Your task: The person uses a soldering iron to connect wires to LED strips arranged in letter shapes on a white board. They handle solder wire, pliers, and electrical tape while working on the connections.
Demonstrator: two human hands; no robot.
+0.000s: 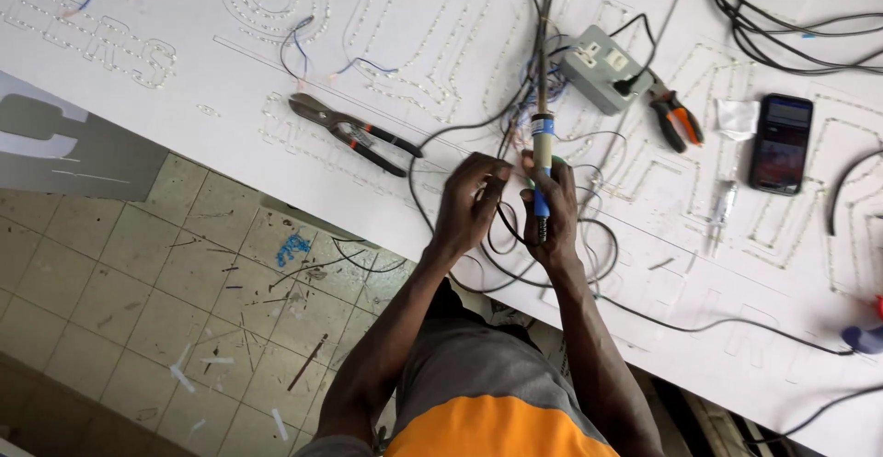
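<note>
My right hand (552,213) grips a soldering iron (542,158) with a beige and blue handle, its shaft pointing away from me over the white sign board (441,43). My left hand (471,201) sits just left of it, fingers pinched on a thin black wire (504,227) beside the iron's handle. Both hands hover above the board's near edge, amid a tangle of thin wires. Rows of small LED points outline letter shapes across the board.
Tin snips (349,131) lie left of my hands. A grey socket box (602,66), orange-handled pliers (676,117), a phone (781,142) and a small tube (720,211) lie to the right. Black cables (791,16) bunch at top right. Tiled floor (138,301) with scraps lies below left.
</note>
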